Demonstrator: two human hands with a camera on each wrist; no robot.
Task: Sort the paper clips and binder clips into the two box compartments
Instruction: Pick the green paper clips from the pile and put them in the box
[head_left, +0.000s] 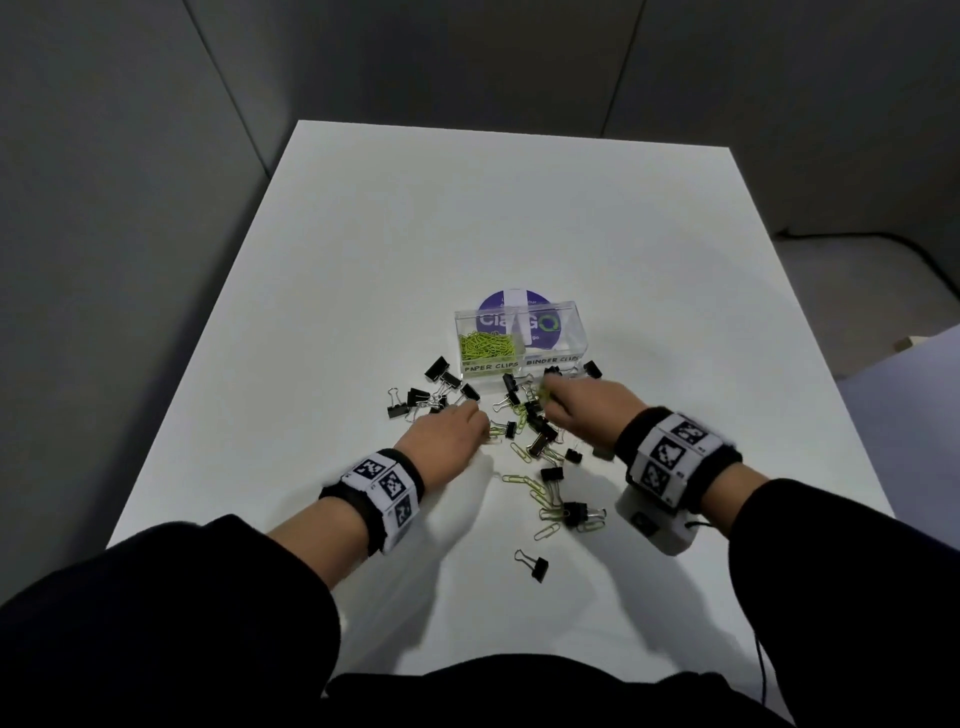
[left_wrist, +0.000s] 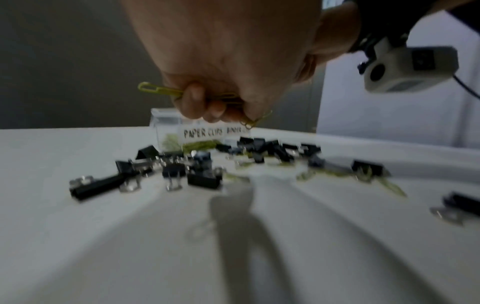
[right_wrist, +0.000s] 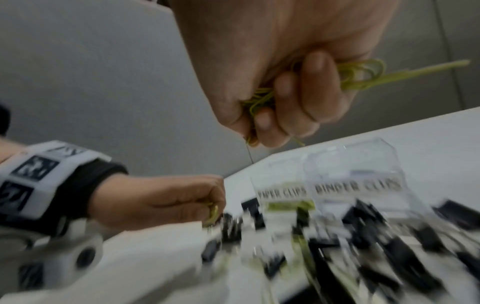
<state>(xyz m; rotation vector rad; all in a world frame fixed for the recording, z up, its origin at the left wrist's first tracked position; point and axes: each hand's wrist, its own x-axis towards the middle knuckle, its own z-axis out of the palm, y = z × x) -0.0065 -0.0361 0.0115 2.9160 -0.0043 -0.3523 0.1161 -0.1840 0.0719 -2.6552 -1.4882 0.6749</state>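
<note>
A clear two-compartment box (head_left: 569, 332) stands mid-table; its left half, labelled PAPER CLIPS, holds a heap of green paper clips (head_left: 485, 347), and the right half, labelled BINDER CLIPS, looks bare. Black binder clips (head_left: 441, 370) and loose green paper clips (head_left: 535, 491) lie scattered in front of it. My left hand (head_left: 449, 431) hovers over the scatter, fingers curled round several green paper clips (left_wrist: 158, 90). Close to the box front, my right hand (head_left: 582, 405) grips a bunch of green paper clips (right_wrist: 361, 75) in its fist.
The white table (head_left: 363, 260) runs far back beyond the box. A purple round sticker (head_left: 511, 301) shows behind the box. One binder clip (head_left: 535, 564) lies alone near me. Grey walls surround the table; a dark cable (head_left: 904, 249) lies on the floor at right.
</note>
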